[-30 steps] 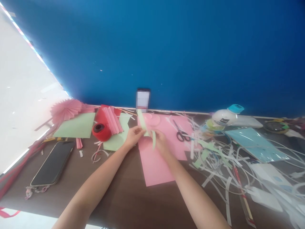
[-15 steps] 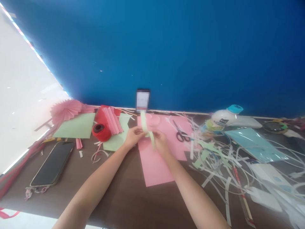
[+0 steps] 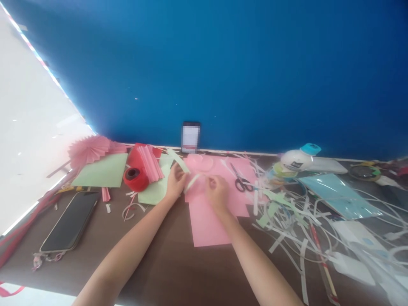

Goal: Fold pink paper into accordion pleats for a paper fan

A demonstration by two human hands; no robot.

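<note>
My left hand (image 3: 176, 182) and my right hand (image 3: 216, 192) meet over a pink paper sheet (image 3: 208, 221) on the dark table (image 3: 165, 263). Both pinch a pale green paper strip (image 3: 188, 176), which stretches between them and sticks up past my left fingers toward the wall. The fingers of each hand are closed on it. A red ribbon roll (image 3: 135, 177) and a folded pink paper fan (image 3: 149, 161) lie just left of my left hand. Black-handled scissors (image 3: 241, 182) lie right of my right hand.
A dark phone (image 3: 72, 221) lies at the left. Green sheets (image 3: 100, 170) and a pink rosette (image 3: 87, 148) sit by the window edge. A tangle of white and green strips (image 3: 293, 216), a blue-capped white tool (image 3: 302, 157) and a light blue packet (image 3: 338, 196) fill the right. A small phone (image 3: 190, 137) leans on the blue wall.
My hands have drawn apart, pulling the green strip out flatter between them; its upper end has tilted left. The view shifted slightly downward.
</note>
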